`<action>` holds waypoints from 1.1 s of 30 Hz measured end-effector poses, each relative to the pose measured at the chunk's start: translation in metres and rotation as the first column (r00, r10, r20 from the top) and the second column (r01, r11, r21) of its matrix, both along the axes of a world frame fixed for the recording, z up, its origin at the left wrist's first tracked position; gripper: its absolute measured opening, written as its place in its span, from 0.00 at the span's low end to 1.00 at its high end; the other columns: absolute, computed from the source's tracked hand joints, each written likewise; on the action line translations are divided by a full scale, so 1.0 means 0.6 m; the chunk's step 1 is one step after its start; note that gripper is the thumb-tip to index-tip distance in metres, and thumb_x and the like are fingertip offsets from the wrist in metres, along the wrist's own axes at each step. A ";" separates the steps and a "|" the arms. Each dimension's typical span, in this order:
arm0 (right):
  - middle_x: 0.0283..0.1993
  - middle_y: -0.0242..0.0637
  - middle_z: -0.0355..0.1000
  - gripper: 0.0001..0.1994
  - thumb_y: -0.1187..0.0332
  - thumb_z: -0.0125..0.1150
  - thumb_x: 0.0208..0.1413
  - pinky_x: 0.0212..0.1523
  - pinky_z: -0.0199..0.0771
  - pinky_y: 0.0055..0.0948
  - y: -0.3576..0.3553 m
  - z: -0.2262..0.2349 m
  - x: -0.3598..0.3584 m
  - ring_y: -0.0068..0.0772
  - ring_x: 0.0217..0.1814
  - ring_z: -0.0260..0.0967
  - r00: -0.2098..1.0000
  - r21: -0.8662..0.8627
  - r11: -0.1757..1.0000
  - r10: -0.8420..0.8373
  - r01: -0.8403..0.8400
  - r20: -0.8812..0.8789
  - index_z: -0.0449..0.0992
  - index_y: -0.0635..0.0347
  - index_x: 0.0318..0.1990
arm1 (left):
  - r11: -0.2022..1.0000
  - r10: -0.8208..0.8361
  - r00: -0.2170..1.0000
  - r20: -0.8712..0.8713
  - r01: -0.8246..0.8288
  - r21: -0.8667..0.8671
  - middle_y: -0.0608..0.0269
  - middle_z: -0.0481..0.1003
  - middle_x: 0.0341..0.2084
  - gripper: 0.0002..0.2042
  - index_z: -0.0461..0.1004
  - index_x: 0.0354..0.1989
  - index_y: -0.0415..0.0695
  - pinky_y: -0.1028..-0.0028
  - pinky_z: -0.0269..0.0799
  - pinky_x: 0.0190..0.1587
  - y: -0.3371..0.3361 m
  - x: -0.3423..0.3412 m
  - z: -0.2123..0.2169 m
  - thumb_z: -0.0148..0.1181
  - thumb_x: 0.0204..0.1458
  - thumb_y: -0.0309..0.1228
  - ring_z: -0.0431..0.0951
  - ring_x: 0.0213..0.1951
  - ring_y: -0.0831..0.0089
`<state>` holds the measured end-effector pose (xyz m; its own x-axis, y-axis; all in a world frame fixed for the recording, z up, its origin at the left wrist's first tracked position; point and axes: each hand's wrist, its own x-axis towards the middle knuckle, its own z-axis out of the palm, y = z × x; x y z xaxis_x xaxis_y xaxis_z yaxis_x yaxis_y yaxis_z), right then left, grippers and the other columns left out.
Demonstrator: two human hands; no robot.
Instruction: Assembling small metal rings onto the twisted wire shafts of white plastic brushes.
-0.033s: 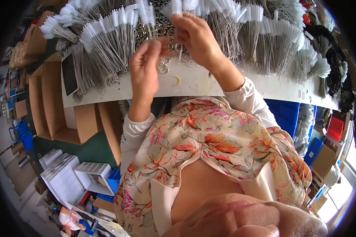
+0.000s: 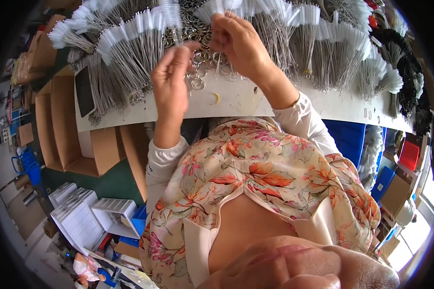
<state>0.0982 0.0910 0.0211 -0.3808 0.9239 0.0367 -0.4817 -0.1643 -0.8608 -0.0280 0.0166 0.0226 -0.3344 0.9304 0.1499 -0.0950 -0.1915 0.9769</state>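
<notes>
Thin wire-stemmed brushes with white bristle heads lie bundled along the table's far side. My left hand (image 2: 171, 79) pinches the stem of one such brush (image 2: 171, 17), whose bristle head points away from me and is smeared by motion; its index finger reaches right. My right hand (image 2: 238, 45) is closed, thumb against fingers, with a thin pale stem (image 2: 217, 62) showing below it; the grip itself is mostly hidden. Between and beyond my hands spreads a pile of metal split rings (image 2: 197, 58), some lying loose toward the table edge.
Brush bundles (image 2: 130, 53) flank the rings on both sides. A dark phone (image 2: 85, 91) rests on the white table (image 2: 294, 103) at left. Black-bristled brushes (image 2: 410, 82) sit at far right. Cardboard boxes (image 2: 72, 130), grey plastic bins (image 2: 77, 219) and another person (image 2: 86, 269) are at left.
My left hand has moved slightly left, away from my right hand, and the brush went with it. My right hand has barely shifted.
</notes>
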 end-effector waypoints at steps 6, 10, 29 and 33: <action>0.35 0.29 0.64 0.11 0.62 0.43 0.63 0.33 0.69 0.21 -0.012 0.012 -0.009 0.16 0.34 0.61 0.994 0.024 0.994 -0.110 0.111 -0.023 0.65 0.61 0.40 | 0.982 -0.148 0.946 -0.287 0.105 -0.159 0.73 0.67 0.18 0.11 0.74 0.44 0.39 0.87 0.54 0.17 0.003 0.002 0.027 0.52 0.56 0.31 0.60 0.16 0.90; 0.51 0.36 0.57 0.15 0.62 0.48 0.61 0.37 0.77 0.22 -0.044 0.031 -0.004 0.23 0.36 0.67 0.919 0.086 0.987 0.094 -0.136 0.383 0.64 0.60 0.51 | 0.979 -0.124 0.957 -0.264 0.161 0.124 0.65 0.69 0.22 0.03 0.71 0.34 0.37 0.80 0.66 0.19 0.017 0.016 -0.016 0.54 0.53 0.22 0.71 0.17 0.80; 0.26 0.30 0.73 0.08 0.67 0.53 0.56 0.27 0.69 0.20 -0.070 0.032 0.060 0.20 0.25 0.68 0.756 0.249 0.870 0.191 -0.426 0.626 0.76 0.59 0.36 | 0.829 -0.079 0.840 -0.537 0.355 0.432 0.50 0.49 0.60 0.50 0.40 0.64 0.34 0.61 0.58 0.57 -0.015 -0.059 0.048 0.68 0.40 0.46 0.62 0.56 0.59; 0.25 0.34 0.73 0.06 0.70 0.56 0.52 0.31 0.71 0.25 -0.118 0.032 0.044 0.26 0.27 0.70 0.737 0.307 0.798 0.235 -0.518 0.634 0.76 0.60 0.36 | 0.793 -0.572 0.799 -0.188 0.597 0.125 0.49 0.57 0.57 0.49 0.50 0.63 0.44 0.64 0.64 0.53 -0.069 -0.007 0.019 0.69 0.34 0.52 0.65 0.54 0.59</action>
